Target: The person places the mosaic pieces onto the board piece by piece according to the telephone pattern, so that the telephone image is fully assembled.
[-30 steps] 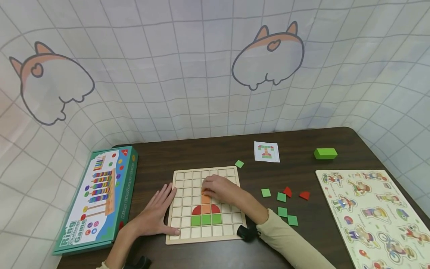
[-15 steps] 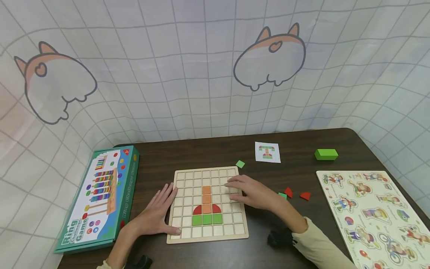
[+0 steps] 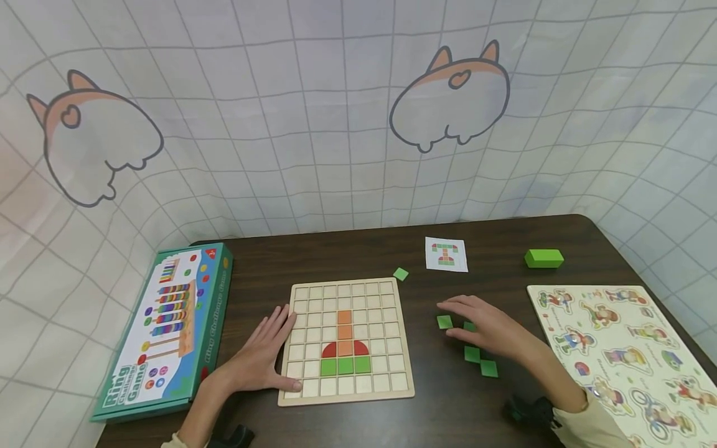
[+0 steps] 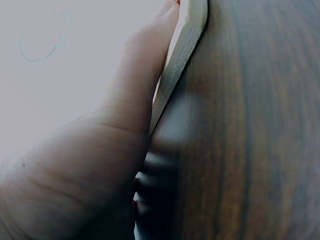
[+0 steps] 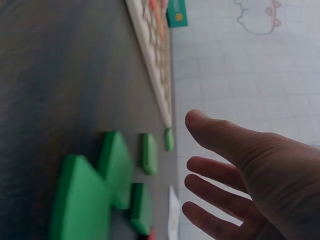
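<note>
Left hand (image 3: 259,354) rests splayed on the board (image 3: 379,381); right hand (image 3: 486,325) hovers, fingers apart.

- A strip of bare table (image 3: 430,367) runs between the board (image 3: 376,315) and the right hand (image 3: 486,323) — room to pass.
- Low tiles (image 3: 472,354) lie near that hand; one more tile (image 3: 401,274) sits by the board's far right corner.
- The left hand (image 3: 260,354) blocks the board's left edge; beyond it, a gap runs towards the box (image 3: 168,311).
- The right arm (image 3: 551,376) bars the way between tiles and puzzle (image 3: 627,317).
</note>
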Motion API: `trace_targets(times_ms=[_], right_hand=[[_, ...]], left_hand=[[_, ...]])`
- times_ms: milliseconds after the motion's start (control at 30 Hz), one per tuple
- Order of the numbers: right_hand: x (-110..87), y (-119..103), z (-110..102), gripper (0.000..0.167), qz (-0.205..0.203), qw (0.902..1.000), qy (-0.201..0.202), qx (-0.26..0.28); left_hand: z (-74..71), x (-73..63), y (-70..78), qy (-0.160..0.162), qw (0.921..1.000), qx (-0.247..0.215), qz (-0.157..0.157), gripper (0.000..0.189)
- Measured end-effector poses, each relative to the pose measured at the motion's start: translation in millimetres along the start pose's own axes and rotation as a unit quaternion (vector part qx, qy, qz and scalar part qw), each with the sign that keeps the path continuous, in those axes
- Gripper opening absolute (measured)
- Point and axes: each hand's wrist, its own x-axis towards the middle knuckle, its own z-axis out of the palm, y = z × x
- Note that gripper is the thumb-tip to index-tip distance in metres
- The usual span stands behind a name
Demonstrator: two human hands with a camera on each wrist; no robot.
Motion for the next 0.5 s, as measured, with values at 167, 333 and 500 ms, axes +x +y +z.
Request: trace_targets(times_ms=[167,333,500], right_hand=[[0.5,2.7,4.4,0.049,-0.006,0.9999,-0.014,0.007],[-1.5,2.6,3.3,0.049,-0.007,0.9998,-0.02,0.0],[-14.0,5.8,5.4,0.046,-0.047,0.9985,0.011,-0.025]], left_hand=[[-0.3,-0.8,-0.1,0.007,0.9999,0.005,0.005,0.127],[-0.9,-0.3,1.2,0.008,0.9999,0.004,0.007,0.126],[-1.0,-1.0,0.6,-0.002,1.0,0.0,-0.003,0.127]])
